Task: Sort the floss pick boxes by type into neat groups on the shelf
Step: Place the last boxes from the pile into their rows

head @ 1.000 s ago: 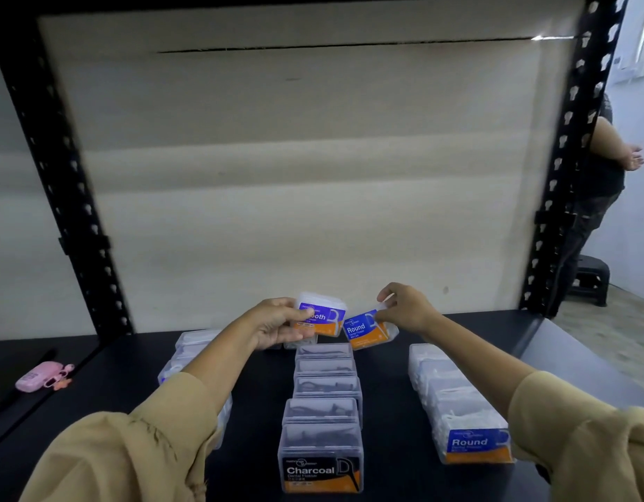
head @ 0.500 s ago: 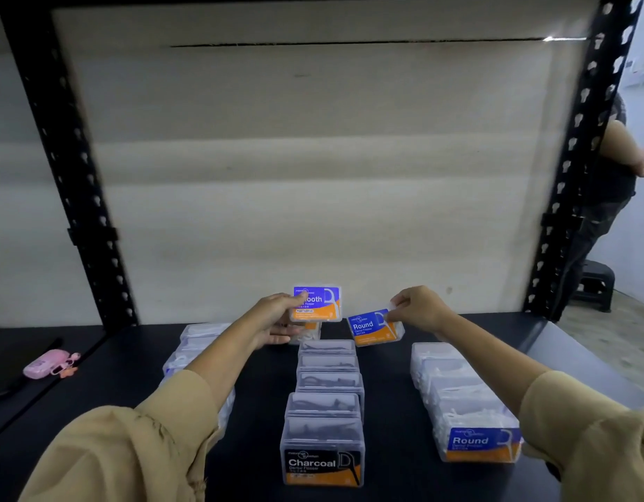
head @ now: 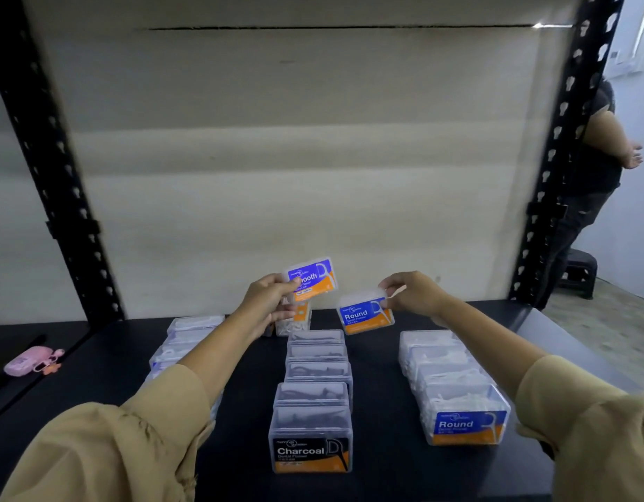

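Though it is tilted, the Smooth box [head: 311, 280] looks blue-and-orange.

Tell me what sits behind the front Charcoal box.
Four more clear boxes of dark picks line up behind the Charcoal box. Their front labels are hidden by each box ahead.

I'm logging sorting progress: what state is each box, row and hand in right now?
Smooth box, lifted, tilted, gripped by left hand.
Round box, tilted, pinched at its top by right hand.
Charcoal row, lined up mid-shelf, lids closed.
Round row, lined up on the right, closed.
Left row, lined up, partly hidden.
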Demonstrator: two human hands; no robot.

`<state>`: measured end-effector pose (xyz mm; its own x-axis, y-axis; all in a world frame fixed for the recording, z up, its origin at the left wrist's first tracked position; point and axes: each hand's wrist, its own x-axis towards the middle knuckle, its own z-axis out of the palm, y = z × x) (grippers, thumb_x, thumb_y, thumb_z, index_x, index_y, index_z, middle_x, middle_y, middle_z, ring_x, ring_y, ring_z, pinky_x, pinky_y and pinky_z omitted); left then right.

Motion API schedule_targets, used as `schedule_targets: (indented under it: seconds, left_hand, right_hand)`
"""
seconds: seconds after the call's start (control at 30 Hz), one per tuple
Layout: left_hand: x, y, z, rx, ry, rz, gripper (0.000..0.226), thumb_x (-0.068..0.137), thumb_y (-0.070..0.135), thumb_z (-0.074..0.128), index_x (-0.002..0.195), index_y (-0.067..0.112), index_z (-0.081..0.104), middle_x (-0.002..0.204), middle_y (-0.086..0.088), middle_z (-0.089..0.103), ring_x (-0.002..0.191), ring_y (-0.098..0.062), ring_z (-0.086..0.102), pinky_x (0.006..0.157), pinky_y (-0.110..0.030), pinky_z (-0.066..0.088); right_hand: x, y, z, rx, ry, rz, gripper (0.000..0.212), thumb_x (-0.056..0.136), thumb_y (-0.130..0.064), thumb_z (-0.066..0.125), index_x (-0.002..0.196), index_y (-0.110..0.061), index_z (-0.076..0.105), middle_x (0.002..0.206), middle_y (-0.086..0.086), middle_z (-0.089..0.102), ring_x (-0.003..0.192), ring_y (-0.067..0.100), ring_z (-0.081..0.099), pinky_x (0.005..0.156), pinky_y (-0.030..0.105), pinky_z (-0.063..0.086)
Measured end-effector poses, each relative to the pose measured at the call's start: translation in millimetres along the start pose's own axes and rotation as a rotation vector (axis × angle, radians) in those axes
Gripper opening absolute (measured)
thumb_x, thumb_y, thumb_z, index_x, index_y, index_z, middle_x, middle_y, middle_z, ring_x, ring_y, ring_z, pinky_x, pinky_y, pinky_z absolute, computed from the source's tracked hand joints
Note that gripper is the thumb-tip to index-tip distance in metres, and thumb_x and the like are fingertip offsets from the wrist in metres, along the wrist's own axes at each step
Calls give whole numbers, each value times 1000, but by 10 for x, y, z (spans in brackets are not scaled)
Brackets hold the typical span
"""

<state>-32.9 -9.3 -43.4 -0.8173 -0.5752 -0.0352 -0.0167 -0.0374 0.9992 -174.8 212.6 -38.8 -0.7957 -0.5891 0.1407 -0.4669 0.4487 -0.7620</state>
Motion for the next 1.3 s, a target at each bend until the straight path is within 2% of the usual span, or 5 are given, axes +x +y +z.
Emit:
schedule_targets:
  seconds: [0.6, 0.87, 1.2, 1.27, 1.3]
  left_hand:
    - [-319, 208, 154, 70, -94, 151, 11, 85, 27, 66, 92, 23, 57, 93, -3, 71, 68, -17, 69, 61, -25, 55]
    - [-424, 261, 133, 90, -75, 167, 14, 85, 23, 66, 92, 18, 55, 94, -6, 69, 63, -18, 68, 51, -21, 54]
    - [-431, 437, -956, 121, 91, 218, 34, 88, 6, 59, 117, 22, 52, 92, -5, 65, 53, -17, 69, 60, -27, 56]
    - [-494, 416, -1214, 152, 124, 193, 37, 87, 7, 61, 119, 23, 52, 90, -3, 67, 54, -15, 70, 69, -32, 53]
    - [-533, 394, -1331, 161, 137, 180, 38, 86, 8, 61, 120, 23, 52, 89, -3, 67, 55, -14, 70, 70, -33, 52]
  right_hand:
    - [-254, -330, -144, 409, -258, -107, 32, 70, -22, 72, 99, -21, 61, 101, 2, 63, 77, 2, 65, 69, 20, 51]
    - [-344, -355, -185, 435, -270, -115, 30, 67, -25, 66, 96, -23, 61, 83, -10, 71, 75, 4, 66, 75, 23, 53]
    - [-336, -40, -515, 457, -107, -72, 22, 87, 0, 57, 94, -20, 61, 88, 0, 61, 66, -2, 65, 65, 15, 55]
    - [-371, 59, -553, 495, -82, -52, 20, 82, -8, 67, 99, -15, 60, 88, 2, 64, 64, -2, 66, 62, 14, 55]
    - [-401, 102, -565, 509, -82, -52, 37, 69, -23, 80, 99, -14, 60, 86, 1, 67, 65, -1, 67, 61, 15, 56]
